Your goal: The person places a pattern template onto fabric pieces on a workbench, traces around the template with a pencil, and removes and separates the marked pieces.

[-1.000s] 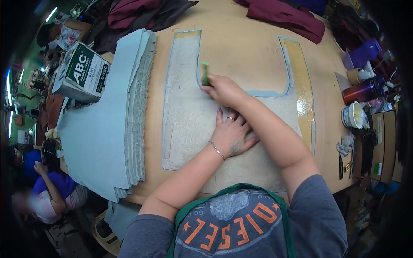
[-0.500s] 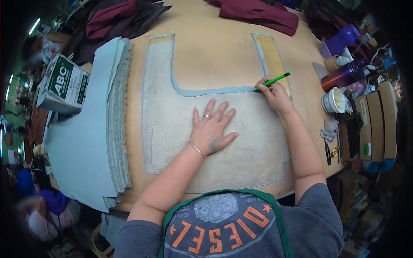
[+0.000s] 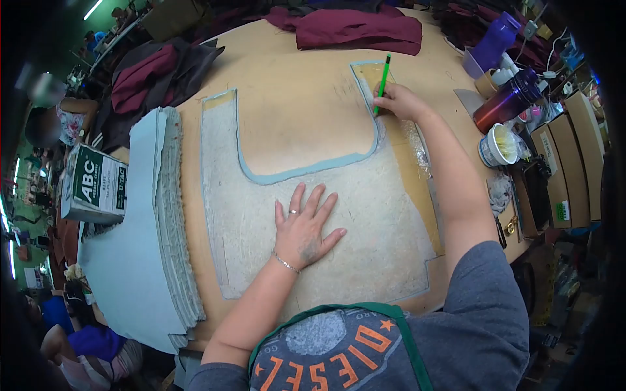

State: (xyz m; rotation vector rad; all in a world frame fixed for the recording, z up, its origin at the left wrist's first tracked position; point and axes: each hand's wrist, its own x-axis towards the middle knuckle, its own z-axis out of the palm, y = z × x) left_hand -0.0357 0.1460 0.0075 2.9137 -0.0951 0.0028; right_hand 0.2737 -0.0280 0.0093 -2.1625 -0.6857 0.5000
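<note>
A large U-shaped pattern piece (image 3: 365,228), whitish with yellow tape at its arms, lies flat on the table over light blue fabric (image 3: 306,170) that shows along the inner curve. My left hand (image 3: 305,225) rests on the pattern's middle with fingers spread, pressing flat. My right hand (image 3: 396,102) grips a green pencil (image 3: 383,78) near the upper part of the right arm. The pencil stands nearly upright, its lower end at the arm's inner edge; my fingers partly cover it.
A thick stack of light blue fabric (image 3: 134,247) lies left, with an ABC box (image 3: 98,182) on it. Maroon cloth (image 3: 358,31) sits at the far edge. To the right are a purple tumbler (image 3: 507,101), a white tub (image 3: 498,145) and cardboard boxes (image 3: 566,169).
My right hand has moved with the pencil from the inner right corner up along the right arm. The pencil has turned more upright. My left hand stays flat on the pattern; the view has shifted.
</note>
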